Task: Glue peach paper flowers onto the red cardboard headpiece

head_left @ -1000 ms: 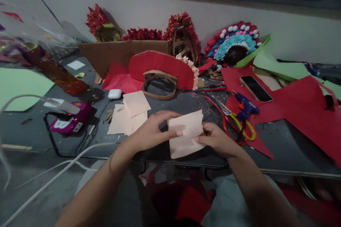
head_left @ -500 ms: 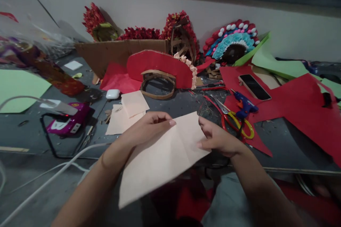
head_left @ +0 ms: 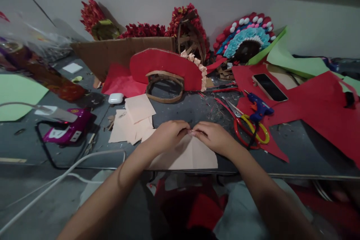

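A peach paper sheet [head_left: 185, 155] lies at the table's front edge, a crease running down it. My left hand [head_left: 170, 135] pinches its far edge, thumb and fingers together. Right beside it, my right hand [head_left: 212, 137] grips the same edge, the fingertips of both nearly meeting. Smaller peach paper pieces [head_left: 140, 108] are piled beyond my left hand. Behind them stands a red headdress base [head_left: 168, 65] with a cardboard band [head_left: 165, 99] and a row of crumpled peach bits [head_left: 203, 75] along its right rim.
Scissors [head_left: 263, 135] and a blue glue gun [head_left: 258, 107] lie to the right on red paper [head_left: 317, 101], near a phone [head_left: 270, 87]. At left are a purple power unit [head_left: 69, 125], white cable [head_left: 64, 175], earbud case [head_left: 115, 98] and bottle [head_left: 53, 77].
The peach sheet has come down from a tilted, raised position onto the table's edge. Both hands have moved together at its far edge.
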Tool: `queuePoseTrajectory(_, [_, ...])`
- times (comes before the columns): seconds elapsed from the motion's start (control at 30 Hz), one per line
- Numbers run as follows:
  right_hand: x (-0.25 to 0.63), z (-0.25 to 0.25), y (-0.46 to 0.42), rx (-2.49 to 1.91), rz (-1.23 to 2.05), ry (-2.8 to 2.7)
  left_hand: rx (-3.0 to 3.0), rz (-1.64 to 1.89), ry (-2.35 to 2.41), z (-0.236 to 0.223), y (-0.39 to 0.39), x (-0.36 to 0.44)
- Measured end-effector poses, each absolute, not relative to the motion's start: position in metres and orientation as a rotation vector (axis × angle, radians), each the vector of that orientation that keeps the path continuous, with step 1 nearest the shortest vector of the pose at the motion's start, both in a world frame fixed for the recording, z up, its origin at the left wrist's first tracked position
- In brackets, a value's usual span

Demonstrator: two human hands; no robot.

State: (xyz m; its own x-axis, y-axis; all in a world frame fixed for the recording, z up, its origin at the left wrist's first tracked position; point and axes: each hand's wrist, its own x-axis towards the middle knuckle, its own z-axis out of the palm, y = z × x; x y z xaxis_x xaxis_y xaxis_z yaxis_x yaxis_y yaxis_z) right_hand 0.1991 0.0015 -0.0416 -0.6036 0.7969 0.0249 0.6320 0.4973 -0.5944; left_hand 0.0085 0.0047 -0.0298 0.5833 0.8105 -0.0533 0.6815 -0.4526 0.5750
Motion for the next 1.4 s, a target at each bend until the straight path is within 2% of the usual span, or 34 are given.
queuePoseTrajectory(0.2, [0.203,-0.053,0.006,-1.111,0.945,-2.301,2.268,0.401,1.191,-0.038,0.008,0.008])
queuePoseTrajectory(0.43, [0.205,-0.055,0.008,-1.175,0.955,-2.095,2.197,0.539,1.229,-0.040,0.007,0.010])
queuePoseTrajectory(0.7, [0.205,-0.060,0.003,-1.386,1.110,-1.478,2.255,0.482,1.416,-0.036,0.005,0.008])
queuePoseTrajectory(0.93, [0.228,-0.057,0.009,-1.456,0.856,-1.582,2.331,0.447,1.552,-0.046,0.009,0.005])
queuePoseTrajectory(1.13, [0.257,-0.038,0.014,-1.541,0.758,-1.464,2.276,0.623,1.620,-0.047,0.012,0.001])
queuePoseTrajectory(1.4, [0.279,-0.035,0.017,-1.631,0.650,-1.459,2.235,0.660,1.670,-0.041,0.012,-0.001])
